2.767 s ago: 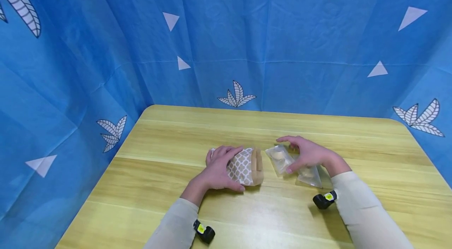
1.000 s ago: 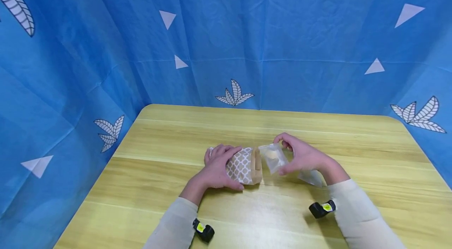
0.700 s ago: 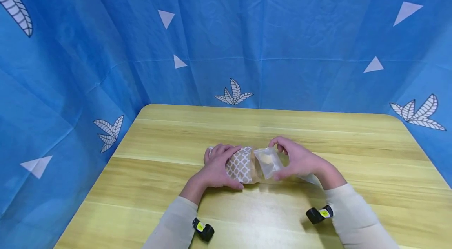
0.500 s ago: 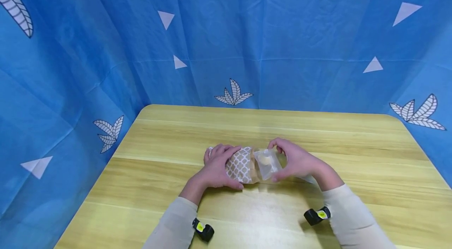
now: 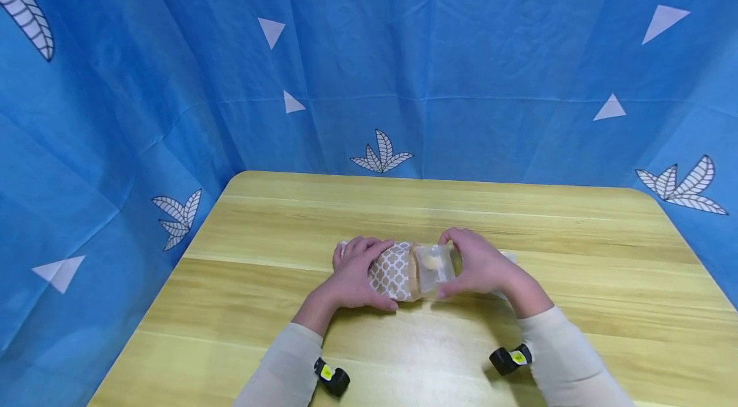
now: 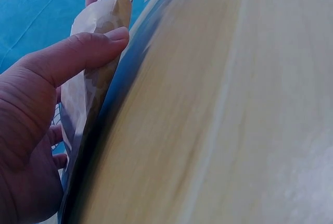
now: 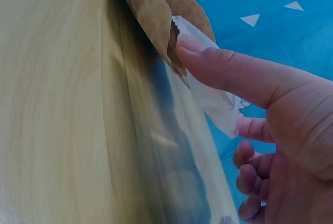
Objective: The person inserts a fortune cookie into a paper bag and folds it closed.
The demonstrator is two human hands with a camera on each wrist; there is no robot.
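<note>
A brown paper bag (image 5: 392, 274) with a white lattice print lies on its side, its mouth facing right. My left hand (image 5: 353, 275) holds it, thumb on the near edge and fingers along the far edge. At the mouth, my right hand (image 5: 483, 266) pinches a clear plastic packet (image 5: 434, 265) between thumb and fingers; a pale round thing shows inside it. The right wrist view has the bag's mouth (image 7: 151, 15) gaping, with the packet (image 7: 210, 99) partly in it. A second clear packet (image 5: 510, 257) is mostly hidden behind my right hand.
The wooden table (image 5: 277, 215) has a rounded far edge. Blue curtains (image 5: 490, 61) with leaf and triangle prints hang behind it and at its left. A small black camera (image 5: 510, 359) sits on my right wrist, another camera (image 5: 332, 377) on my left.
My right hand has picked up one packet from the table and carried it left into the bag's mouth. The left hand stays on the bag. The second packet remains on the table.
</note>
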